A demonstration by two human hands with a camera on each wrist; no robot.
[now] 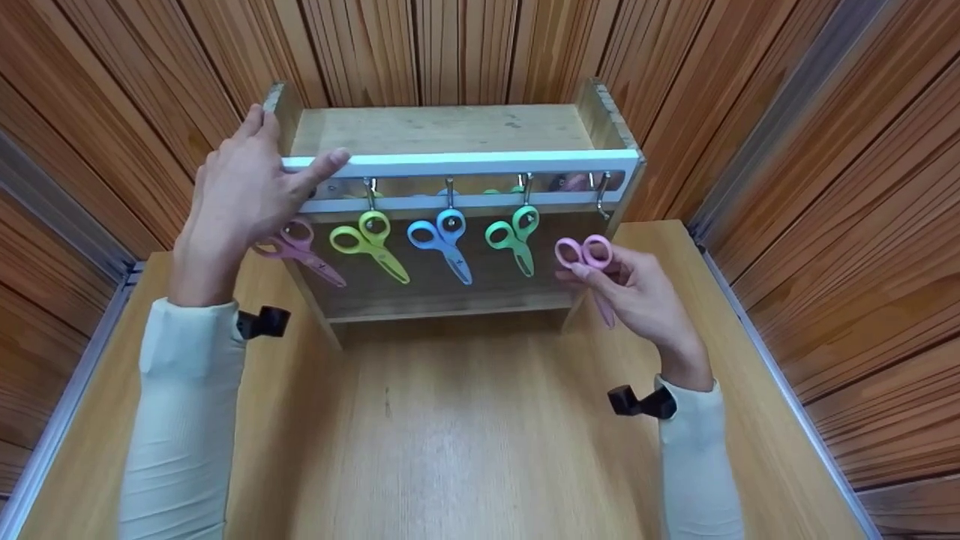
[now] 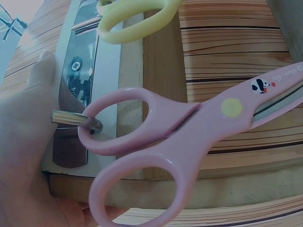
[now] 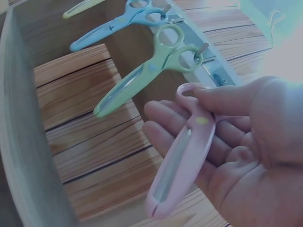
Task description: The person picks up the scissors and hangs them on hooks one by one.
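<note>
My left hand (image 1: 244, 187) lies against the left end of a wooden rack (image 1: 442, 129), fingers extended along its side and thumb on its white rail (image 1: 480, 161). Beside that hand, pink scissors (image 2: 203, 127) hang by one finger loop from a metal hook. Yellow scissors (image 1: 373, 244), blue scissors (image 1: 448, 241) and green scissors (image 3: 142, 75) hang on the hooks to the right. With thumb and fingers, my right hand (image 1: 637, 289) holds a second pair of pink scissors (image 3: 182, 146), blades pointing down, just below the bare rightmost hook (image 1: 602, 196).
The rack stands on a wooden table (image 1: 450, 435), close to a wood-panelled wall (image 1: 465, 52). More panelling (image 1: 862, 225) rises at the right, with a metal strip (image 1: 780, 435) along the table's right edge.
</note>
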